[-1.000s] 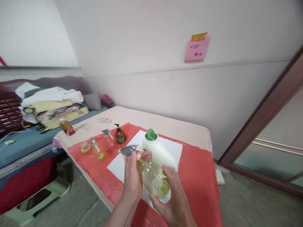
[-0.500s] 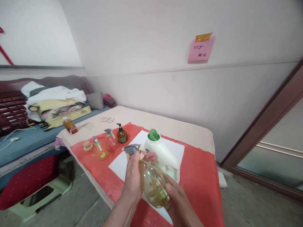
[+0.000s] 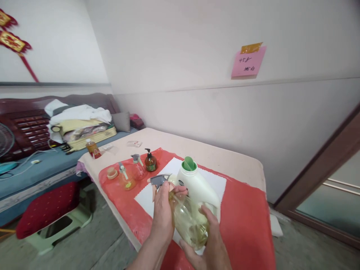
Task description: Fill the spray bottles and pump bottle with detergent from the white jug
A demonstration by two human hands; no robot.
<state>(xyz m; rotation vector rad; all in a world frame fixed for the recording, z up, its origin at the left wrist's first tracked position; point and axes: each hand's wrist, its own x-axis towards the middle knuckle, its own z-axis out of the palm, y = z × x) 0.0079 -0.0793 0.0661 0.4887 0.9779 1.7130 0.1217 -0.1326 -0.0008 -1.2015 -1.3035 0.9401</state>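
Observation:
A yellowish clear spray bottle point(image 3: 187, 217) is held tilted in both hands above the table, its grey trigger head point(image 3: 159, 180) pointing left. My left hand point(image 3: 165, 204) wraps round the neck below that head. At the bottle's rounded base, my right hand point(image 3: 209, 236) grips with the thumb on one side and fingers on the other. Just behind the bottle stands a pale green jug point(image 3: 198, 185) with a green spout point(image 3: 189, 163) in its open mouth. Beneath them lies a white cloth point(image 3: 143, 198) on a red plastic sheet point(image 3: 242, 221).
To the left on the sheet are a brown pump bottle point(image 3: 150, 163), a pink spray bottle point(image 3: 140, 168), an orange spray bottle point(image 3: 128, 182) and a round lid point(image 3: 112, 172). An amber-liquid bottle point(image 3: 93, 149) stands at the table's left edge. A red-topped stool point(image 3: 49, 208) is beside the table.
My right hand has shifted round the base of the spray bottle, its thumb and fingers now more spread. The view has swung slightly left, so things appear further right.

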